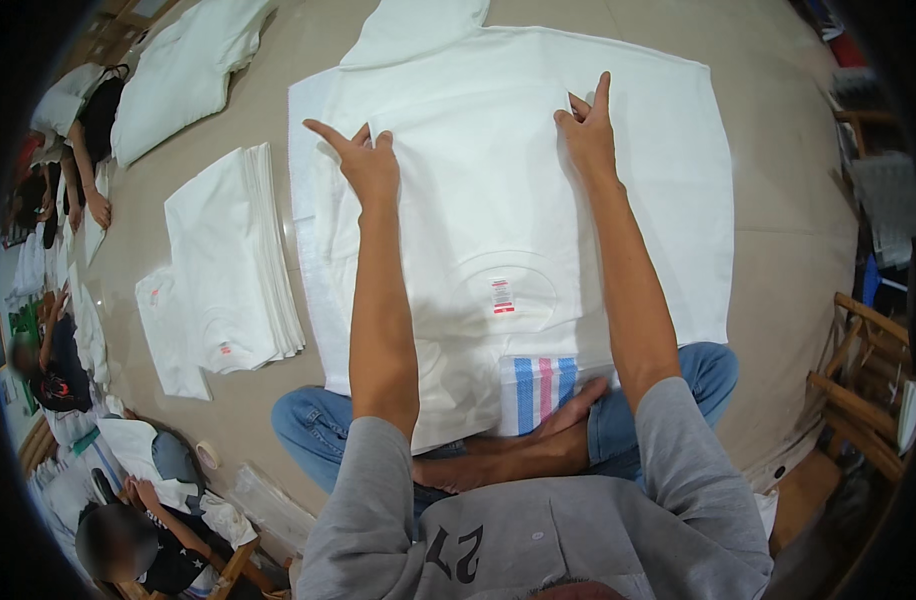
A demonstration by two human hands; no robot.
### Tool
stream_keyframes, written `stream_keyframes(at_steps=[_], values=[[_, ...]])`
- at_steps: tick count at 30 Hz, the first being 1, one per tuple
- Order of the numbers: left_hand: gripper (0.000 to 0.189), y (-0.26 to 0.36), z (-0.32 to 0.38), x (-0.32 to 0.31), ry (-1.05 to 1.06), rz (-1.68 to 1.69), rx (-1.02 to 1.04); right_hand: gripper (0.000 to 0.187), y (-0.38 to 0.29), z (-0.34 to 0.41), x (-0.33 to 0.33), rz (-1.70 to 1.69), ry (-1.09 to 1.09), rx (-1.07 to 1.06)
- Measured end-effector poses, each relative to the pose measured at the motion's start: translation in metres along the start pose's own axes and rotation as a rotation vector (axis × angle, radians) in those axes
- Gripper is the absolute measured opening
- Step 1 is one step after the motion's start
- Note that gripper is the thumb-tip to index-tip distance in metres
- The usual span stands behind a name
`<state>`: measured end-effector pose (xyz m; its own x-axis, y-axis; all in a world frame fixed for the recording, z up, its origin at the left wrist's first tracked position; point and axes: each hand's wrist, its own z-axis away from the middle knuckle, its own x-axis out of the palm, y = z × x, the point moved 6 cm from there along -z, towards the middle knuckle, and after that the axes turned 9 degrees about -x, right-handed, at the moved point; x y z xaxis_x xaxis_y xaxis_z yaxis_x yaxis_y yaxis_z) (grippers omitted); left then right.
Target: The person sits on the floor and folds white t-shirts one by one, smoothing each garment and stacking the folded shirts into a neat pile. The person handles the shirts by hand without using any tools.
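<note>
A white T-shirt [488, 202] lies folded into a rectangle in front of me, its round neckline and printed neck label towards my body. My left hand [369, 161] pinches the left far corner of the folded part between thumb and fingers, with the index finger pointing outward. Opposite it, my right hand [587, 129] pinches the right far corner in the same way, index finger raised. Beneath spreads more white cloth [668, 202], wider than the folded shirt. Near my crossed feet a piece of striped woven material [545, 386] shows.
Left of me on the tiled floor lie a stack of folded white T-shirts [229, 262] and a larger white garment pile [191, 71]. Several people sit or bend along the left side. A roll of tape [208, 454] lies near one. Wooden frames [859, 382] stand at the right.
</note>
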<state>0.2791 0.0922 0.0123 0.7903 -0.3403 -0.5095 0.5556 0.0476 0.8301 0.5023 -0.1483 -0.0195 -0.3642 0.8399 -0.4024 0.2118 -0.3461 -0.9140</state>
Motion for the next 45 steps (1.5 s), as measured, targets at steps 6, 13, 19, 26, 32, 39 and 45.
stream_keyframes(at_steps=[6,13,19,26,32,39,45], values=[[0.102,0.005,0.003,-0.003,-0.026,-0.095,0.126,0.075,-0.015,0.000,-0.011,0.249,-0.059,-0.122],[0.040,0.035,0.041,0.043,0.029,-0.267,0.882,0.046,-0.065,0.023,0.048,0.473,-0.034,-0.794],[0.060,-0.018,0.015,0.058,0.032,-0.744,0.702,0.056,-0.016,0.017,0.047,0.976,-0.228,-0.450],[0.062,-0.047,0.075,0.022,0.207,-0.899,0.670,0.053,-0.012,0.092,0.010,1.012,-0.038,-0.474],[0.066,-0.112,0.150,-0.033,0.016,-0.739,0.483,0.055,-0.003,0.194,-0.004,0.930,-0.206,-0.331],[0.068,-0.154,0.181,-0.071,0.067,-0.835,0.371,0.058,0.023,0.223,-0.042,0.957,-0.222,-0.161],[0.068,-0.147,0.189,-0.097,-0.130,-0.725,0.221,0.059,0.040,0.235,-0.051,0.852,-0.232,-0.201]])
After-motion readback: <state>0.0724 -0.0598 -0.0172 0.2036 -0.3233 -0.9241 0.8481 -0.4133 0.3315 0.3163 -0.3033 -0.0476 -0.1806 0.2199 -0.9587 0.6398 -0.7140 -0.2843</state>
